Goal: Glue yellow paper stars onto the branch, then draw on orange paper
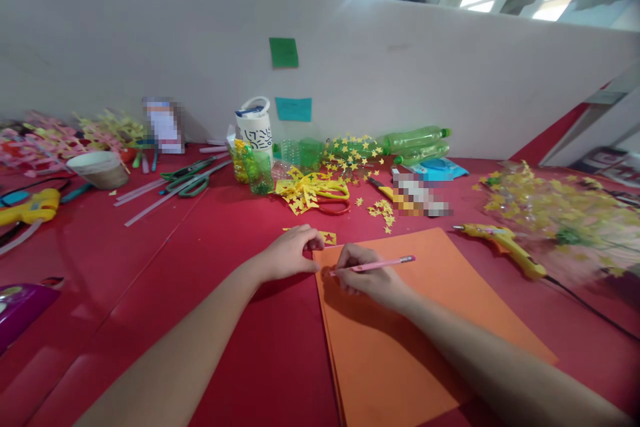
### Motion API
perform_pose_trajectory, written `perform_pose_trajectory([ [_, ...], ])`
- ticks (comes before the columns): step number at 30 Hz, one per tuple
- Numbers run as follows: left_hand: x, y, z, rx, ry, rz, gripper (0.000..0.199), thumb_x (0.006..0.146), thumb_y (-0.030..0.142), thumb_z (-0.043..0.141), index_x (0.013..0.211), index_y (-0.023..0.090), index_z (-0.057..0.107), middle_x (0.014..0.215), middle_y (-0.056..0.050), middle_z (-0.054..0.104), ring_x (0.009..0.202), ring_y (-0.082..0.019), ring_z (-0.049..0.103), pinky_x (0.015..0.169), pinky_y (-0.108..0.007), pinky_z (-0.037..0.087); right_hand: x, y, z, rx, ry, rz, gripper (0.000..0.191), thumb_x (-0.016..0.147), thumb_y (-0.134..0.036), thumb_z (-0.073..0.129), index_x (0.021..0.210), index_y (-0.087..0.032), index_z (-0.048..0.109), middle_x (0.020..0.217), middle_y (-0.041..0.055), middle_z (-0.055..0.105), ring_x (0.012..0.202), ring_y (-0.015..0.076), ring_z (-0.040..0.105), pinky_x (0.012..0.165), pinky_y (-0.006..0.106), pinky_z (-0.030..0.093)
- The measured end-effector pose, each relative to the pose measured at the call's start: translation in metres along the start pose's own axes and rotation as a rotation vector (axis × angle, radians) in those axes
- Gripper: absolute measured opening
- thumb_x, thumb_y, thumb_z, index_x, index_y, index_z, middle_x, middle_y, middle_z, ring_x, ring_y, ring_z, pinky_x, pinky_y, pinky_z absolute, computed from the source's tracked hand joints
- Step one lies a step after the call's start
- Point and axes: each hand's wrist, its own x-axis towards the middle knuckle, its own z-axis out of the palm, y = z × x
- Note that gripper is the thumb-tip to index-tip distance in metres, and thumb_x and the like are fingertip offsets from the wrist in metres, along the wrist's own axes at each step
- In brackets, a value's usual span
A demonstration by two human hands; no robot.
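Note:
A stack of orange paper sheets point(425, 320) lies on the red table point(150, 280) in front of me. My right hand point(367, 277) rests on the sheets' far left corner and grips a pink pencil point(380, 265), its tip pointing left at the corner. My left hand point(293, 252) sits just left of that corner with fingers curled, pinching a small yellow paper piece point(327, 237) at the sheet's edge.
A yellow glue gun point(505, 245) with a black cord lies right of the sheets. Behind are yellow paper stars point(383, 212), red-handled scissors point(333, 203), green bottles point(415, 141), a white cup point(255, 127) and green scissors point(193, 180). Another glue gun point(27, 208) lies far left.

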Motion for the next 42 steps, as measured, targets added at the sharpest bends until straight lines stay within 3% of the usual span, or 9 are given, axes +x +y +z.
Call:
perform_pose_trajectory([
  [24, -0.0008, 0.0012, 0.0007, 0.002, 0.011, 0.002, 0.026, 0.064, 0.02, 0.063, 0.09, 0.02, 0.058, 0.089, -0.002, 0.055, 0.082, -0.018, 0.052, 0.072, -0.028, 0.042, 0.0038, -0.0013, 0.0048, -0.023, 0.153, 0.037, 0.005, 0.072, -0.018, 0.051, 0.068, -0.02, 0.047, 0.053, -0.0045, 0.055, 0.042, 0.008, 0.05, 0.038, 0.017, 0.035],
  [42, -0.0009, 0.0017, -0.0017, -0.025, -0.039, -0.005, 0.026, 0.067, 0.022, 0.063, 0.093, 0.023, 0.061, 0.091, -0.002, 0.051, 0.083, -0.017, 0.052, 0.074, -0.029, 0.042, 0.0054, 0.0031, 0.0004, -0.137, 0.147, -0.055, 0.011, 0.067, -0.011, 0.051, 0.062, -0.019, 0.045, 0.052, -0.0057, 0.049, 0.043, 0.0066, 0.041, 0.041, 0.019, 0.028],
])
